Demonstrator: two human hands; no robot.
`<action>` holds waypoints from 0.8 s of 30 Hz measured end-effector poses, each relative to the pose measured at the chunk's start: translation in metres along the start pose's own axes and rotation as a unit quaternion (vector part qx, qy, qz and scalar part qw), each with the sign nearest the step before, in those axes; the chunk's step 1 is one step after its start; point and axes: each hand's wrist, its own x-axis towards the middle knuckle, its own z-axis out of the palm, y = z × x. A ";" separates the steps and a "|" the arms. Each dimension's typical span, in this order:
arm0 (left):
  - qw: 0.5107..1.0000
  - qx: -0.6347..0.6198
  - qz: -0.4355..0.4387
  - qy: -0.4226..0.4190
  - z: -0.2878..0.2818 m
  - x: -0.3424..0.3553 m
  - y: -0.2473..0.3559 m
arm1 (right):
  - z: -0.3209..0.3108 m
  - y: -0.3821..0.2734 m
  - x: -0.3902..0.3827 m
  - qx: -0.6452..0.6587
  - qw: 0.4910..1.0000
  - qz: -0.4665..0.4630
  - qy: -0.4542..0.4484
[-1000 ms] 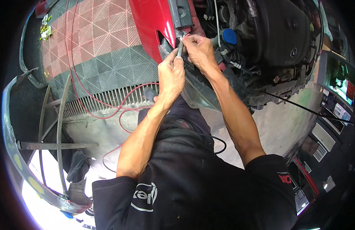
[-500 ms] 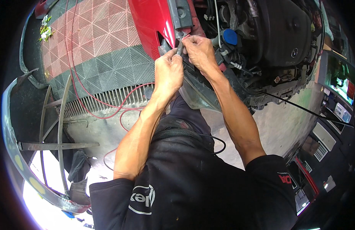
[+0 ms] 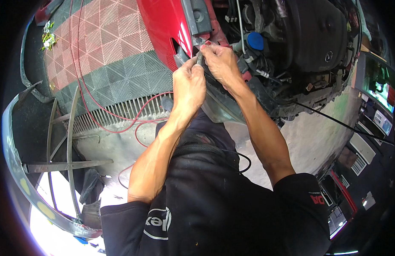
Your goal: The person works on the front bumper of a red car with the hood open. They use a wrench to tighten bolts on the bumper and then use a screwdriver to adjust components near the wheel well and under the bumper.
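My left hand (image 3: 189, 85) is closed on a slim silver tool (image 3: 199, 61) with ridges or markings, held upright at the front edge of a car's red fender (image 3: 163, 23). My right hand (image 3: 221, 64) is just right of it, fingers pinched close to the tool's top at a small fixing under a dark grey bracket (image 3: 196, 17); what the fingertips hold is hidden. Right of both hands lies the open engine bay, with a blue cap (image 3: 255, 41) and a black engine cover (image 3: 317, 38).
A bumper piece (image 3: 20, 170) and metal stand (image 3: 69, 141) are at the left. Red hoses (image 3: 95, 115) cross tiled grating (image 3: 112, 51) and concrete floor (image 3: 129, 141). A thin black rod (image 3: 334, 119) extends right toward a dark cabinet with a screen (image 3: 378, 91).
My hands stay at the same fixing, with both shifted very slightly down in the picture compared with half a second ago. Their grips look much the same.
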 end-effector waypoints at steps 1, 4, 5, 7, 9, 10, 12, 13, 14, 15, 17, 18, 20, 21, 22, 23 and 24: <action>1.000 0.000 0.010 0.002 0.000 0.001 -0.001 | 0.000 0.000 0.000 0.001 1.000 -0.002 -0.002; 1.000 0.005 0.022 0.008 0.001 0.001 -0.006 | -0.001 0.002 0.001 -0.003 1.000 -0.008 -0.005; 1.000 0.008 0.016 0.009 0.001 0.000 -0.005 | -0.001 0.002 0.001 -0.010 1.000 -0.011 -0.003; 1.000 0.014 0.017 0.011 0.000 0.001 -0.004 | -0.001 0.002 0.002 -0.011 1.000 -0.016 0.000; 0.999 0.018 0.027 0.014 0.000 0.000 -0.005 | 0.000 0.004 0.001 -0.001 1.000 -0.014 -0.002; 1.000 0.016 0.022 0.011 0.000 -0.001 -0.004 | 0.001 0.005 0.001 0.004 1.000 -0.014 -0.008; 1.000 0.014 0.011 0.005 -0.001 -0.002 0.000 | 0.002 0.007 0.003 0.014 1.000 -0.012 -0.019; 1.000 0.016 0.014 0.006 -0.001 -0.002 0.000 | 0.002 0.007 0.003 0.025 0.999 -0.005 -0.021; 1.000 0.018 0.016 0.007 0.000 -0.002 0.000 | 0.003 0.007 0.002 0.035 0.999 0.002 -0.022; 1.000 0.020 0.018 0.008 0.000 -0.002 0.000 | 0.003 0.006 0.001 0.045 0.999 0.009 -0.024; 0.999 0.031 0.037 0.016 0.002 -0.002 0.001 | 0.006 0.003 -0.001 0.086 0.996 0.011 -0.024; 0.998 0.037 0.046 0.019 0.003 -0.002 0.002 | 0.007 0.001 -0.002 0.106 0.994 0.012 -0.024; 0.998 0.036 0.048 0.019 0.002 -0.003 0.004 | 0.007 -0.004 -0.005 0.131 0.990 0.048 -0.030; 0.998 0.035 0.049 0.018 0.002 -0.003 0.004 | 0.008 -0.005 -0.005 0.142 0.987 0.066 -0.032; 0.995 0.062 0.079 0.028 0.003 -0.003 0.004 | 0.010 -0.002 -0.005 0.159 0.985 0.058 -0.022; 0.989 0.088 0.109 0.038 0.005 -0.004 0.003 | 0.014 0.002 -0.004 0.176 0.983 0.050 -0.013; 0.983 0.115 0.138 0.049 0.006 -0.004 0.002 | 0.018 0.004 -0.004 0.193 0.980 0.043 -0.004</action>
